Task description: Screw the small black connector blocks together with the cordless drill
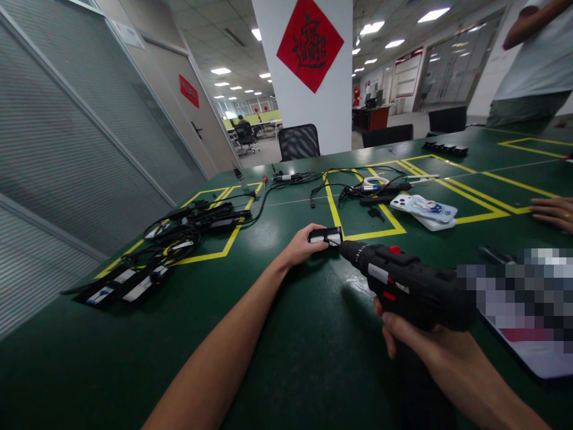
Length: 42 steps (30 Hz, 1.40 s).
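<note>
My left hand (304, 245) grips a small black box with a white label (332, 237), held down on the green table near the middle. My right hand (414, 334) is wrapped round the handle of a black cordless drill (403, 278) with red switches. The drill lies level and points left. Its chuck (353, 254) is close beside the right end of the box; whether the bit touches it I cannot make out. The handle's lower part runs down into shadow.
Tangled black cables and adapters (210, 218) lie at left, with labelled black boxes (107, 289). Right of centre are a phone (423, 208), a tape roll (376, 181) and cables. Another person's hand (555, 212) rests on the table (286, 370) at right, near a blurred-out device.
</note>
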Motion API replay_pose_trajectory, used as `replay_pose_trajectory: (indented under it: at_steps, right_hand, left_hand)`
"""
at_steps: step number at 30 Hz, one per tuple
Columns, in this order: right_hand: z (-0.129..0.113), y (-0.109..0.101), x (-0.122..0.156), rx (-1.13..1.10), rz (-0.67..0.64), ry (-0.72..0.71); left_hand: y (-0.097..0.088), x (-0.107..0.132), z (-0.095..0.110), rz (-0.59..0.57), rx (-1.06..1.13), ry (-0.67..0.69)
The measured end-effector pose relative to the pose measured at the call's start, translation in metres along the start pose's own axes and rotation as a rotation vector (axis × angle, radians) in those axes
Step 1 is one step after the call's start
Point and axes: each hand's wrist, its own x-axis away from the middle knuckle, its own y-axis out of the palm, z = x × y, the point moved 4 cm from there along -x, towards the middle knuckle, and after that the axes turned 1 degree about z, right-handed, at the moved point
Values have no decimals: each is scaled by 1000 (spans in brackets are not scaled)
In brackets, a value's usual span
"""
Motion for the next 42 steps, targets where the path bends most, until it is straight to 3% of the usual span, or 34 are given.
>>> replay_pose_trajectory:
  at_steps: [11,19,42]
  right_hand:
    - [-4,1,1,6,37,5]
    - [-1,0,0,-16,16,-8]
    - [-3,-9,9,26,129,41]
  left_hand:
    - [2,0,1,-7,43,-8]
    - [-1,-1,7,-5,-147,125]
    - [-2,-1,5,-6,-152,105]
